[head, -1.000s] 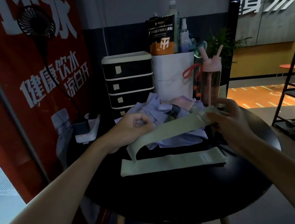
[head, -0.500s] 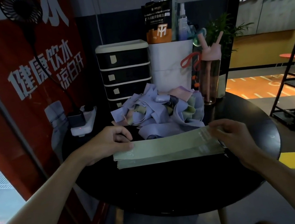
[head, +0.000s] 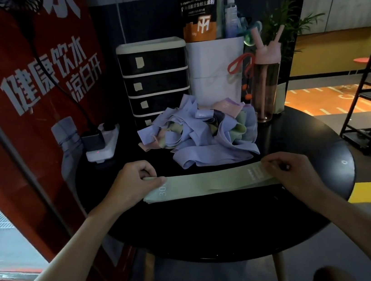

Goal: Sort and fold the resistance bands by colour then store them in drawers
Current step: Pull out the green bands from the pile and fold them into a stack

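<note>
One stack of green bands (head: 209, 183): likely soft, light, stretchy; ends pinched in fingers of left hand (head: 134, 187), right hand (head: 287, 171).

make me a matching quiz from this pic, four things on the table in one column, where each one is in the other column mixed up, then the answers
1. flat pale green resistance bands
2. tangled heap of mostly lilac bands
3. black drawer unit with cream top
4. clear bottle with pink lid

A. right of the white tub
B. gripped at each end by the left hand and right hand
C. middle of the round black table
D. behind the heap, left of the tub

Pairs: 1-B, 2-C, 3-D, 4-A
</note>
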{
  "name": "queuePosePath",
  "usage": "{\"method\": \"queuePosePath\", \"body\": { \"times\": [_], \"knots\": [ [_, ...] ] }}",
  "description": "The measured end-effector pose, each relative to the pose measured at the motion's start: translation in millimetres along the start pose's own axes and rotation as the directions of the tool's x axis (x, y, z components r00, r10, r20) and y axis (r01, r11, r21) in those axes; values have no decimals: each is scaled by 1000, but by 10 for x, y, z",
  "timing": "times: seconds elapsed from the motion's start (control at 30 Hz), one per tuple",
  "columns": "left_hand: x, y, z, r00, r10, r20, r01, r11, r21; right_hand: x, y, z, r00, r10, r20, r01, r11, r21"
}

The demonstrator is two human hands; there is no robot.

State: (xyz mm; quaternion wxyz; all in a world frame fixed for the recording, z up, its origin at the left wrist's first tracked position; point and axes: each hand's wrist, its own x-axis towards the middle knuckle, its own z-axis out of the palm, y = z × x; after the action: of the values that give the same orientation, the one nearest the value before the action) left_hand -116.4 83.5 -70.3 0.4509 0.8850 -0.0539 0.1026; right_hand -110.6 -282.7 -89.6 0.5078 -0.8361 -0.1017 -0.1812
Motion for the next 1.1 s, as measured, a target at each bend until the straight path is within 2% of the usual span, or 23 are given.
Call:
{"method": "queuePosePath", "body": {
  "times": [0.17,0.3,0.47,0.6,1.1],
  "knots": [
    [-24,-101,44,998,60,22,-60,998,16,7,44,-11,1000,-14,5,14,1000,-7],
    [-106,-207,24,990,131,56,-134,990,50,23,123,-24,994,-107,14,107,962,-251],
    [-198,-258,-95,953,147,264,-169,983,65,6,195,-183,958,-58,282,164,916,-367],
    [-190,-276,-97,956,171,240,-193,979,71,-8,175,-188,945,-76,318,184,927,-326],
    [-175,-285,-54,967,168,194,-188,978,94,10,172,-176,943,-34,330,167,909,-383]
  ]
}}
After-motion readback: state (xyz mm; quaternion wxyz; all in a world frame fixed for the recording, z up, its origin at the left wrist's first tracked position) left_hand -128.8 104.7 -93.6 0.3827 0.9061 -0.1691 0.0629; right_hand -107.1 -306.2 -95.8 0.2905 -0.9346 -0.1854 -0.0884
